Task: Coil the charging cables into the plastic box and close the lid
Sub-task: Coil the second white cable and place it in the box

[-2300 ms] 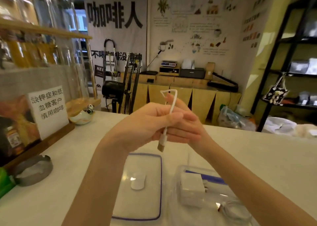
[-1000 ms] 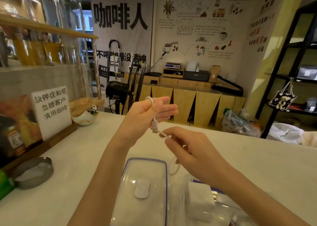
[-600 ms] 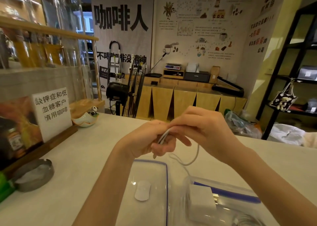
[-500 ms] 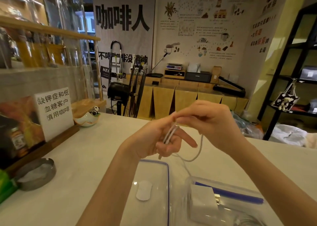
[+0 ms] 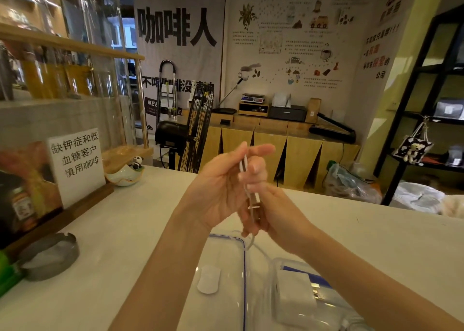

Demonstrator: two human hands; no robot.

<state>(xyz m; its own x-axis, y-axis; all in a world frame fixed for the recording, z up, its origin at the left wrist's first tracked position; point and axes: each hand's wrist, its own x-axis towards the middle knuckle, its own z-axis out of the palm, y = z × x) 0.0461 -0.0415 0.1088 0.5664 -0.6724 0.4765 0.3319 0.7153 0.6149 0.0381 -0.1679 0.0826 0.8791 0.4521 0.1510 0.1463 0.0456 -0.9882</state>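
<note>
One white charging cable (image 5: pixel 244 166) sits between our hands, raised above the counter (image 5: pixel 125 230); its free end trails down toward the lid (image 5: pixel 221 280). Our left hand (image 5: pixel 221 187) pinches the wound loops between thumb and fingers, while our right hand (image 5: pixel 276 212) curls around the lower strands just beneath. We judge the coiling of this cable well begun but not finished, since slack hangs loose. The plastic box (image 5: pixel 301 298) stands open below our right forearm, with a white charger block (image 5: pixel 296 295) inside it; more cable may lie deeper in, but we cannot tell. The lid lies flat just beside the box, so stowing the coil and closing up are left. Beyond, a white card (image 5: pixel 76 165) reads "缺钾症和低血糖客户慎用咖啡", the banner (image 5: pixel 175 26) reads "NEED COFFEE" and "咖啡人", and the wall poster (image 5: pixel 288 34) is headed "咖啡环游记".
</note>
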